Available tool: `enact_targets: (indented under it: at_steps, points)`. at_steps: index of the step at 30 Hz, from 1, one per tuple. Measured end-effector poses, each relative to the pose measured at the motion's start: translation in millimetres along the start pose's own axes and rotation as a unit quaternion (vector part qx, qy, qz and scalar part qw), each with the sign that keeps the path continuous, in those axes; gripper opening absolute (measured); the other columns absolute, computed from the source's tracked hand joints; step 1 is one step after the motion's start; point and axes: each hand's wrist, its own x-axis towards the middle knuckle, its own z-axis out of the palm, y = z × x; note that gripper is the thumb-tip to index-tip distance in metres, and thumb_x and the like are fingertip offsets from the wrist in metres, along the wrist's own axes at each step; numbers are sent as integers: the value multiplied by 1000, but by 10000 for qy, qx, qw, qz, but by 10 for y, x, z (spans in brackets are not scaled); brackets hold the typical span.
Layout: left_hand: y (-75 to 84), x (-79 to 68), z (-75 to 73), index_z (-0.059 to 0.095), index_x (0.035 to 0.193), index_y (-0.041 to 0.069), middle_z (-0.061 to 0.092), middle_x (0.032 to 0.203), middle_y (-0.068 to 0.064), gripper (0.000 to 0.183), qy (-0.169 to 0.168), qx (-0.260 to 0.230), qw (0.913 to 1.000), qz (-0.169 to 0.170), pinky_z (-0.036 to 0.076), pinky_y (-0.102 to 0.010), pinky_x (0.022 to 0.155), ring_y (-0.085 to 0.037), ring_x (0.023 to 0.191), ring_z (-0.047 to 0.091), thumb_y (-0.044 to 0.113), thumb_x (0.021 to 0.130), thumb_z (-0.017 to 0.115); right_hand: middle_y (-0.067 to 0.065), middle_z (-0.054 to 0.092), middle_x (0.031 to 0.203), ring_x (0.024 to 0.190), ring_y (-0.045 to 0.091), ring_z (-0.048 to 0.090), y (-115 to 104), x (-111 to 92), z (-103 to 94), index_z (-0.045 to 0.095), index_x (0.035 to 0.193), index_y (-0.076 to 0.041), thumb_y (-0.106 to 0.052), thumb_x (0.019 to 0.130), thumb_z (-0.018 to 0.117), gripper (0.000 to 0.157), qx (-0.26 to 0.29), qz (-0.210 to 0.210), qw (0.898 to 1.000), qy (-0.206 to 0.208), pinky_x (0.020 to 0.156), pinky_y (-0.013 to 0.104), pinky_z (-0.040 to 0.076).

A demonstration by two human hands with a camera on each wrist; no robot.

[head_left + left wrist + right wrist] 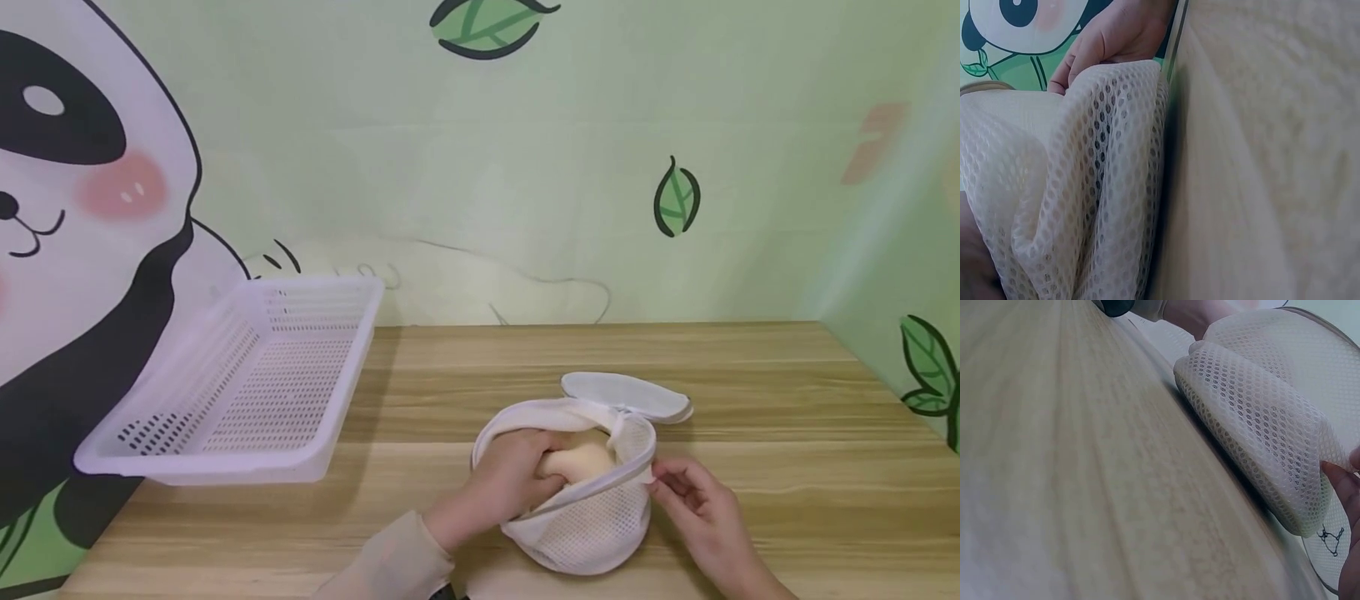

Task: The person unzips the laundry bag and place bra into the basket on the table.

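A white mesh laundry bag (592, 533) with a zipped rim sits on the table, its round lid (626, 396) folded back. Inside lies a pale yellow, soft-looking thing (581, 458), its exact kind unclear. My left hand (510, 471) reaches into the bag, thumb and forefinger on either side of that thing; the other fingers are hidden. At the bag's right side, my right hand (701, 508) pinches the edge just below the rim. In the right wrist view, the fingers (1341, 481) grip the mesh. The left wrist view shows folded mesh (1110, 175) close up.
A white plastic basket (315, 467) with perforated walls stands at the left of the wooden table (825, 467). Behind the table hangs a green backdrop (375, 167) printed with a panda and leaves.
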Motion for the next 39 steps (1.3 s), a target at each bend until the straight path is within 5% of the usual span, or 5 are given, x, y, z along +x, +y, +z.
enact_targets:
  at_steps: [7, 13, 23, 33, 39]
  points:
    - [12, -26, 16, 66, 87, 14, 67, 80, 4, 15, 542, 216, 9982, 133, 48, -20, 69, -6, 70, 57, 20, 76, 75, -14, 66, 95, 94, -6, 63, 1, 11, 2, 59, 95, 3, 28, 79, 52, 30, -21, 23, 10000, 36, 81, 7, 50]
    - [28, -45, -8, 63, 82, 12, 63, 74, 3, 13, 855, -84, 9962, 122, 45, -19, 63, -7, 65, 51, 14, 73, 73, -12, 66, 95, 95, -5, 63, 6, 16, -4, 57, 94, 7, 29, 79, 50, 27, 132, -20, 9999, 8, 82, 8, 50]
    - [-16, -26, -110, 64, 90, 7, 66, 83, -2, 16, 277, -809, 9963, 82, 45, -17, 68, -7, 73, 51, 10, 79, 74, -12, 65, 97, 96, -5, 63, 8, 17, -11, 59, 97, 0, 28, 80, 49, 35, 254, -26, 9997, -22, 83, 8, 50]
    - [-32, -6, -177, 63, 115, 8, 69, 111, -2, 43, -512, -235, 9981, 266, 48, -24, 95, -16, 106, 62, 23, 78, 78, -14, 65, 94, 93, -7, 63, -14, 19, -5, 60, 95, -3, 27, 80, 52, 34, -59, 178, 9998, 96, 81, 8, 50]
    - [-9, -35, -213, 59, 117, 8, 66, 113, -3, 45, -761, 22, 9963, 394, 46, -24, 97, -16, 108, 60, 24, 79, 78, -15, 65, 94, 93, -7, 63, -21, 27, -2, 60, 93, 1, 26, 80, 53, 30, -170, 157, 9997, 94, 80, 8, 50]
